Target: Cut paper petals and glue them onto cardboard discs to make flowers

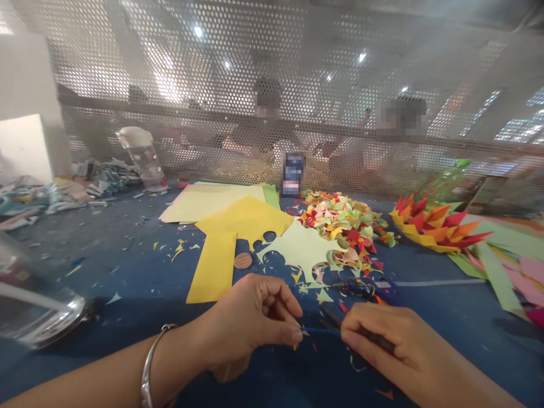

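A thin blue strand (321, 330) is stretched level between my two hands, low over the blue tabletop. My left hand (259, 317), with a silver bangle on the wrist, pinches its left end between thumb and forefinger. At the other end, my right hand (382, 337) is closed on the strand. The same hand also wraps around a dark tool (378, 340), whose dark tip shows beside the fingers; its kind is mostly hidden. Just beyond my hands lie a pale green paper (301, 246) with round cut-outs and a yellow paper (215, 266) with cut edges.
Paper scraps (346, 226) are heaped behind the green sheet. A folded red, orange and yellow paper piece (433, 224) stands right of them. A phone (293, 174) leans against the perforated screen (204, 68). At left are a clear cup (147, 161) and a metal lamp-like base (59, 323).
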The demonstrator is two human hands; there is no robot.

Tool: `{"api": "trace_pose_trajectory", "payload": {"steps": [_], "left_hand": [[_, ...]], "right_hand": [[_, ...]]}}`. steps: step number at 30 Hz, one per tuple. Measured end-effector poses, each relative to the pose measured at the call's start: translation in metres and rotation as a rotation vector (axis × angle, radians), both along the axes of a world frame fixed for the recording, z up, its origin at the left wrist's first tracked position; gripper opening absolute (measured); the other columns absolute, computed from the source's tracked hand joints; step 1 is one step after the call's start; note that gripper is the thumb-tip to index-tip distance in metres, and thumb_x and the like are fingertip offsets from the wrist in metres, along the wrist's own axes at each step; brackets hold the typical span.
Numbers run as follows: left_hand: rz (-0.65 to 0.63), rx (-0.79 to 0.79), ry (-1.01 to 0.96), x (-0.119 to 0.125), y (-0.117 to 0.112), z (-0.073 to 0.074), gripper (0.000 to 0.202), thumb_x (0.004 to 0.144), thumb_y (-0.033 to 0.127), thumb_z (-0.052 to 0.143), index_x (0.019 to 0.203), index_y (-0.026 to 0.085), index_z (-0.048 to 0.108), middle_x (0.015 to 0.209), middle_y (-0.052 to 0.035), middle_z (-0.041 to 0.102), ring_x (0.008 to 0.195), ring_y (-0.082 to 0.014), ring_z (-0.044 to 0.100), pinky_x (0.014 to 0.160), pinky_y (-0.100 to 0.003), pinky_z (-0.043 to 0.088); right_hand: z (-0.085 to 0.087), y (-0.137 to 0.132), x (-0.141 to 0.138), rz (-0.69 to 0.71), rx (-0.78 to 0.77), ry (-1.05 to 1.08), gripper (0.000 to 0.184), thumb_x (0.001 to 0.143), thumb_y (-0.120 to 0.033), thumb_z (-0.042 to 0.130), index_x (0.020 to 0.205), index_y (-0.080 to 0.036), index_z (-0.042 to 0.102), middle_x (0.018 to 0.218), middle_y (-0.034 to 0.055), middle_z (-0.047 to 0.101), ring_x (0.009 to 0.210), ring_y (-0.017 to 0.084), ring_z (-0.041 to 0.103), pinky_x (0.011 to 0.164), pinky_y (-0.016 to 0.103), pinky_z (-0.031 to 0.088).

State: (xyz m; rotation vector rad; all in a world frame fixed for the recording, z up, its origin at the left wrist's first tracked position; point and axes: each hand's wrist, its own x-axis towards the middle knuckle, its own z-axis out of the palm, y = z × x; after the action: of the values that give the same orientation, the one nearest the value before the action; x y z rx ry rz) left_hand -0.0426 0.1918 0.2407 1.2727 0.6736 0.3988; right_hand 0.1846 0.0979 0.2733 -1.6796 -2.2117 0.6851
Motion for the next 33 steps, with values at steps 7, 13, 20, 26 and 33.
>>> {"api": "trace_pose_trajectory", "payload": {"steps": [7,13,20,26,33], "left_hand": [[-0.02,0.064,0.036,-0.002,-0.001,0.008,0.033,0.069,0.034,0.08,0.09,0.015,0.063,0.07,-0.0034,0.072,0.062,-0.0123,0.065,0.062,-0.025,0.048],[0.002,0.042,0.013,0.0,0.001,0.005,0.029,0.075,0.038,0.074,0.088,0.015,0.062,0.067,-0.0028,0.072,0.057,-0.0109,0.064,0.059,-0.024,0.05],[-0.004,0.003,-0.009,0.0,0.002,0.003,0.033,0.068,0.033,0.08,0.086,0.014,0.06,0.066,-0.0026,0.072,0.055,-0.0095,0.061,0.057,-0.022,0.047],[0.003,-0.022,0.01,0.0,0.001,0.007,0.031,0.064,0.031,0.083,0.082,0.014,0.062,0.066,-0.0019,0.071,0.06,-0.0109,0.062,0.064,-0.026,0.047],[-0.021,-0.009,-0.013,-0.002,0.0,0.005,0.029,0.064,0.03,0.084,0.08,0.015,0.064,0.066,-0.0004,0.07,0.064,-0.011,0.063,0.067,-0.025,0.047]], "right_hand": [[0.0,-0.002,-0.001,0.009,0.055,0.011,0.029,0.098,-0.029,0.044,0.072,-0.021,0.054,0.066,-0.0028,0.056,0.06,0.012,0.055,0.058,0.022,0.042],[-0.001,-0.002,-0.002,0.032,0.106,0.007,0.028,0.098,-0.028,0.045,0.073,-0.021,0.054,0.066,-0.0031,0.057,0.06,0.011,0.055,0.059,0.021,0.042],[-0.003,0.0,-0.003,0.033,0.15,-0.008,0.025,0.097,-0.025,0.047,0.073,-0.022,0.055,0.066,-0.0033,0.058,0.06,0.011,0.056,0.058,0.021,0.042],[-0.006,-0.004,-0.002,0.017,0.194,-0.025,0.021,0.095,-0.025,0.05,0.076,-0.022,0.057,0.066,-0.0027,0.059,0.059,0.012,0.057,0.057,0.022,0.043],[-0.009,-0.011,-0.006,-0.03,0.236,-0.028,0.019,0.093,-0.027,0.053,0.075,-0.023,0.057,0.067,-0.0017,0.06,0.058,0.013,0.056,0.054,0.022,0.042]]}}
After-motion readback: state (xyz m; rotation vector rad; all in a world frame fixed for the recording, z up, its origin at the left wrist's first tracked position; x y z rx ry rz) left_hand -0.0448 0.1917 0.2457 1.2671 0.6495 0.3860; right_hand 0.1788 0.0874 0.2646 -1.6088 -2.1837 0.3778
